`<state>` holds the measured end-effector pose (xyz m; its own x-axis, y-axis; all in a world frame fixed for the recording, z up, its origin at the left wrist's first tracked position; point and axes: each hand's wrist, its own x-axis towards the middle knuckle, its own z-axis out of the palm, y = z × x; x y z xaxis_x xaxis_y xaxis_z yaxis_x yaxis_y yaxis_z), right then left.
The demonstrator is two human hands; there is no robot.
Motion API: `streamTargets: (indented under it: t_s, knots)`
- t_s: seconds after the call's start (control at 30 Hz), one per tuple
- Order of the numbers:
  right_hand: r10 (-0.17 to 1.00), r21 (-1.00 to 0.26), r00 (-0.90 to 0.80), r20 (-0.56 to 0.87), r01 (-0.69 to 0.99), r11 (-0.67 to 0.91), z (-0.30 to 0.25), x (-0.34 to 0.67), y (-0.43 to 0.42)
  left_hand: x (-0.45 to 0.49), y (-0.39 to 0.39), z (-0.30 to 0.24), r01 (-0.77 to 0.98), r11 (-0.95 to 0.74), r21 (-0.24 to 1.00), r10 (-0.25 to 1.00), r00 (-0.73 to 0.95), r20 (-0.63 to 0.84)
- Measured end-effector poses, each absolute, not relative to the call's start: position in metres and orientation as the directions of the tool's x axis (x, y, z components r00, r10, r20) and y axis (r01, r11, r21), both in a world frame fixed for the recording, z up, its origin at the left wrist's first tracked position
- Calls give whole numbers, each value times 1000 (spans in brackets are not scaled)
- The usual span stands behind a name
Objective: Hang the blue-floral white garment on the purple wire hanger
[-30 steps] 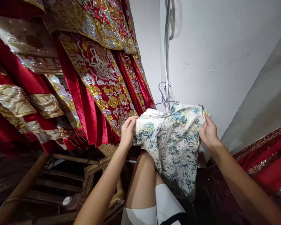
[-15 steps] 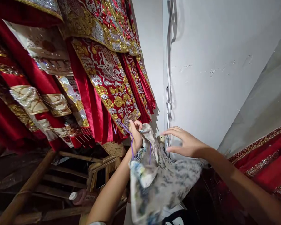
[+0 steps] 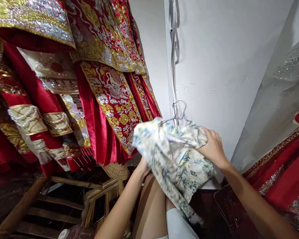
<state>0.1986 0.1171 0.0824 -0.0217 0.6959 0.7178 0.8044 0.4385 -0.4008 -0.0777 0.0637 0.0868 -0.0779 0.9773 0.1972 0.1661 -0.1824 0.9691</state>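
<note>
A white floral blouse (image 3: 164,149), printed in blue, yellow and dark grey, hangs spread between my hands, partly blurred. My left hand (image 3: 144,167) grips it from beneath on the left side, its fingers covered by the cloth. On the other side, my right hand (image 3: 214,146) is closed on the upper edge of the blouse. Above the collar rises a thin purplish loop (image 3: 183,109) of wire or cord, its lower part running into the cloth.
Red embroidered gowns (image 3: 114,96) with gold and silver hang at the left. Below them stand a bamboo chair (image 3: 62,202) and a bottle with a white cap (image 3: 64,234). White straps (image 3: 173,63) run down the wall. Red beaded fabric (image 3: 279,169) lies at the right.
My right hand, apart from the cloth before, now grips the blouse. My left hand has gone lower under the cloth. The blouse has been raised and spread out, and the view has shifted.
</note>
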Motion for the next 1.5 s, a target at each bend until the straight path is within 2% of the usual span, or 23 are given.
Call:
streamTargets:
  t_s: [0.07,0.13,0.23,0.3,0.37,0.4,0.43,0.5,0.53,0.57,0.6,0.67,0.77,0.93,1.0,1.07,1.1,1.17,1.27,1.4,1.5]
  knots:
    - [692,-432,79,718,830,354,94,214,132,-78,68,70,24,-213,977,974,-73,214]
    - [705,-422,69,706,840,340,107,216,138,-71,72,50,-68,-254,965,965,-89,248]
    - [695,-335,-148,704,793,508,122,202,127,-53,74,17,-51,-240,969,962,-149,231]
    - [658,-325,-352,666,657,680,120,188,107,-40,70,-6,-88,-211,973,960,-205,190]
    - [629,-436,-451,633,464,771,102,173,79,-29,60,-29,-159,-200,967,954,-255,156]
    - [643,-523,-427,636,375,766,87,165,64,-24,54,-40,-199,-186,962,954,-271,128]
    - [682,-612,-348,643,300,731,68,156,50,-20,47,-50,-237,-164,957,954,-285,93]
    - [817,-805,0,577,170,568,23,138,25,-13,34,-67,-296,-118,948,949,-314,21]
    - [864,-885,191,466,75,460,0,129,17,-11,28,-72,-312,-102,945,944,-330,-7]
    - [889,-936,313,334,-4,353,-21,120,12,-9,23,-76,-322,-90,943,943,-332,-23]
    - [930,-967,296,218,-64,247,-39,113,9,-8,19,-78,-329,-80,941,948,-316,-30]
    - [990,-985,115,79,-141,95,-62,102,9,-8,13,-77,-337,-67,939,966,-256,-23]
    - [996,-981,-76,43,-194,27,-65,98,13,-11,6,-68,-338,-82,938,976,-219,7]
    - [1000,-966,-1,-12,-258,-12,-50,110,10,-23,3,-65,-289,-109,951,950,-313,13]
    - [994,-941,60,-90,-331,-65,-49,112,7,-25,2,-71,-152,-144,978,859,-510,47]
    - [985,-917,77,-157,-382,-117,-49,110,5,-21,1,-80,81,-193,978,691,-696,194]
    - [984,-914,59,-169,-383,-134,-49,108,4,-16,-1,-85,201,-221,954,650,-699,298]
    - [986,-922,15,-164,-357,-148,-48,105,6,-3,-3,-95,333,-310,891,730,-516,447]
    - [986,-941,-48,-157,-296,-164,-51,106,8,17,-5,-108,275,-350,895,892,-195,409]
    - [952,-936,-186,-244,-212,-281,-60,121,10,30,0,-113,226,-300,927,940,-98,328]
    - [946,-941,-229,-229,-197,-276,-41,135,26,31,4,-104,235,-289,928,943,-99,319]
